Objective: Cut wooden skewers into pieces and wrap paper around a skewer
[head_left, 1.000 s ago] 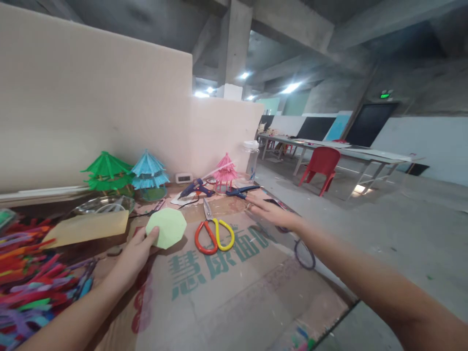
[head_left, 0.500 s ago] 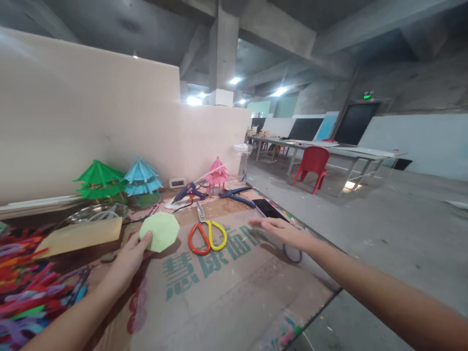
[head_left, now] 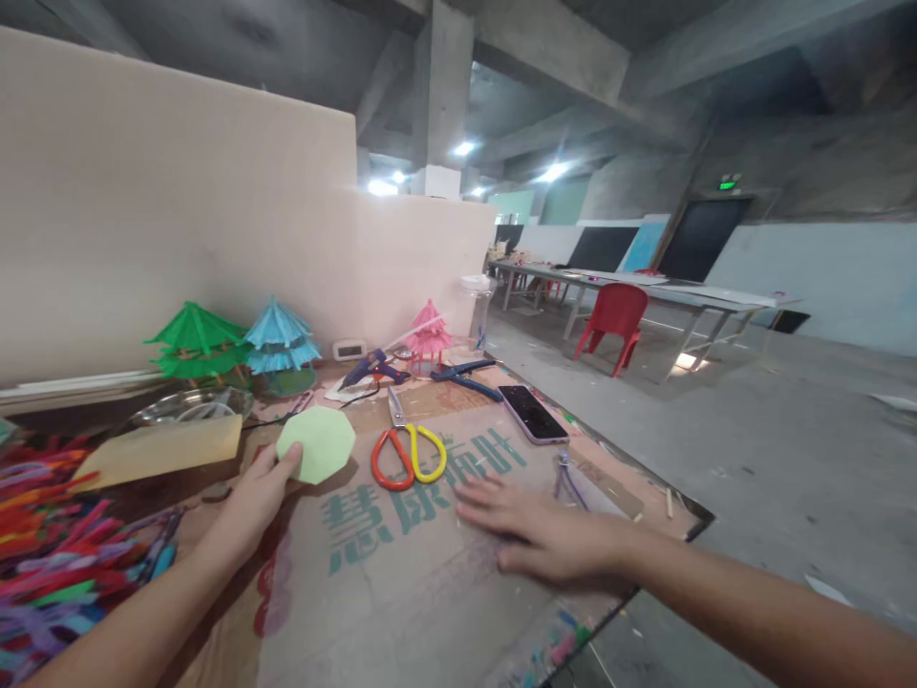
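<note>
left hand (head_left: 254, 492): fingers pinched on the near-left edge of a light green paper octagon (head_left: 316, 444), thumb on top. octagon sits at the far-left of the cardboard sheet (head_left: 430, 592) covering the tabletop (head_left: 136, 497), just left of the orange/yellow-handled scissors (head_left: 408, 449), not touching them. right hand (head_left: 544, 535): palm down, flat on the cardboard, fingers spread wide, holding nothing, nearer than the scissors and to their right. phone (head_left: 533, 414) lies face up beyond the right hand. glue gun (head_left: 373, 368) and green (head_left: 195, 339), blue (head_left: 281, 336) and pink (head_left: 428, 333) paper pagodas stand along the back wall. pile of pipe cleaners (head_left: 57, 535) at far left.
</note>
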`<state>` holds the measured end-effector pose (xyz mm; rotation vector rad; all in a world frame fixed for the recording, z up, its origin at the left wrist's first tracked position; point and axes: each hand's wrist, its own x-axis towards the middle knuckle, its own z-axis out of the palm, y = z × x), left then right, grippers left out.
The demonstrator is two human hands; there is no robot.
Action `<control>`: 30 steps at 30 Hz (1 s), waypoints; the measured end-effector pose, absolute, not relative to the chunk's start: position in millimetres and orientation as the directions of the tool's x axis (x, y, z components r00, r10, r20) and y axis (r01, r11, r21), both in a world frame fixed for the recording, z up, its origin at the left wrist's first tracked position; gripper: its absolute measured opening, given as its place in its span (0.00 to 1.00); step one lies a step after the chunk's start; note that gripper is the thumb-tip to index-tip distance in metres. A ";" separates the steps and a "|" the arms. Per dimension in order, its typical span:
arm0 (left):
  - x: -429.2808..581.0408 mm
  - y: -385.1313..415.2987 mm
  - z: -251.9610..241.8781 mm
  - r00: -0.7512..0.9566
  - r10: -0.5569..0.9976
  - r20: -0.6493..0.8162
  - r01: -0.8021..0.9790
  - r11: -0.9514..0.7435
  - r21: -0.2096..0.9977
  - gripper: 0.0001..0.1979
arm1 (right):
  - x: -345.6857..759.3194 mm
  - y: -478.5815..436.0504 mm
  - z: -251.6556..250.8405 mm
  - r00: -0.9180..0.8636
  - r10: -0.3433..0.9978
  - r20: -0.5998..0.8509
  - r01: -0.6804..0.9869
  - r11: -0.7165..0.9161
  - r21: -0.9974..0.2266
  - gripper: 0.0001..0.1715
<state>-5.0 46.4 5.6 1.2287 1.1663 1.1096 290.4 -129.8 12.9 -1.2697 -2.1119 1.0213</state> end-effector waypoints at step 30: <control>-4.8 49.9 6.3 0.133 0.991 -0.026 0.073 0.017 0.997 0.29 | 388.9 -54.7 -13.8 0.178 0.925 0.336 0.952 -0.076 -0.296 0.37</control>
